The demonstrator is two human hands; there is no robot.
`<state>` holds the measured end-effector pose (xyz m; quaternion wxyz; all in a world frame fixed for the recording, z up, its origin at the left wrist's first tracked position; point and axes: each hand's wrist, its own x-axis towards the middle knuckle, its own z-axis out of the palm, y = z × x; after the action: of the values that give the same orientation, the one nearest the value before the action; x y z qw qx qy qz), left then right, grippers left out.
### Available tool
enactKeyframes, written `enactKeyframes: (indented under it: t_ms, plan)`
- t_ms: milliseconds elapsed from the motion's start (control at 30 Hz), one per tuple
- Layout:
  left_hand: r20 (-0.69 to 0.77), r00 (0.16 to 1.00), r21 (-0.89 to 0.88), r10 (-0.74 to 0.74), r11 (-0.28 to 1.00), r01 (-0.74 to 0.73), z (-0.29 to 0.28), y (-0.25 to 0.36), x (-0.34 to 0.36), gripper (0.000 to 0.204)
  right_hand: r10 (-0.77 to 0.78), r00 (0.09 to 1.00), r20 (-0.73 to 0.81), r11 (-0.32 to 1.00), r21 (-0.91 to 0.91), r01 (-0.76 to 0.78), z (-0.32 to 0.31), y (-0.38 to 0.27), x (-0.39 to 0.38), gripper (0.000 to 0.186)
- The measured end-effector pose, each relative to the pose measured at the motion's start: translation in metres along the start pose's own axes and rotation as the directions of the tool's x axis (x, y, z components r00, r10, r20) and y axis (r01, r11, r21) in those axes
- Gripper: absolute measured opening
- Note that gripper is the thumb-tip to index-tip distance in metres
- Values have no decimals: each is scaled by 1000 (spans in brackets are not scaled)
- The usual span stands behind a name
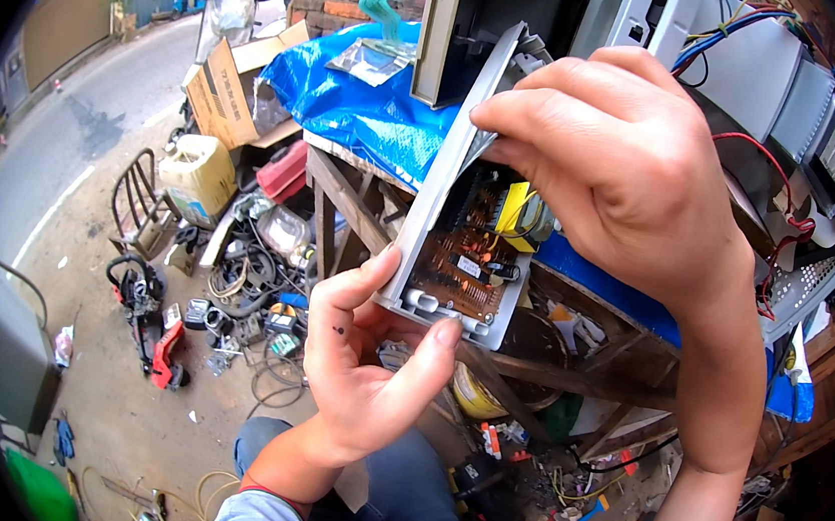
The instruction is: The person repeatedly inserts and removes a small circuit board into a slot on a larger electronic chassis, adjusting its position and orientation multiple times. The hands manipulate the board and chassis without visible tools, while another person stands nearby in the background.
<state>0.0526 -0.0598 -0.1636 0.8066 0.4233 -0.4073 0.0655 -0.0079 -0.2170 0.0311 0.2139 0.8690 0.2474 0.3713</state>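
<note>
A long grey plastic control panel housing (pixel 448 203) is tilted upward in front of me, its hollow back side showing. Inside its lower end sits a brown circuit board (pixel 473 256) with a yellow component (pixel 513 209) and thin wires. My left hand (pixel 368 356) grips the lower end, its thumb on the near edge and its fingers behind. Over the upper part, my right hand (pixel 599 147) has thumb and fingers pinched together beside the housing's long edge. A thin greyish strip shows below its fingertips; what exactly they pinch is hidden.
Blue plastic sheeting (pixel 353 94) covers a wooden stand behind the panel. An opened appliance with loose wires (pixel 782 235) stands at the right. On the ground lie a yellowish jerrycan (pixel 198 174), a red-and-black power tool (pixel 168 347), coiled cables and scattered parts.
</note>
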Motion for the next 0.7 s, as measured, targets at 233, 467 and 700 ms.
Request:
enactKeyframes:
  t_ms: [233, 467, 700]
  plan:
    - [-26, 998, -29, -58, 998, 57, 2, -3, 0, 66, 38, 995, -91, 999, 37, -35, 11, 2, -1, 14]
    - [-47, 991, -23, -128, 992, 127, 8, -9, 0, 68, 61, 994, -89, 992, 118, -50, 12, 0, -4, 10]
    - [-36, 992, 21, -121, 992, 122, 10, -17, 2, 73, 53, 997, -59, 989, 138, -45, 9, 3, -4, 12]
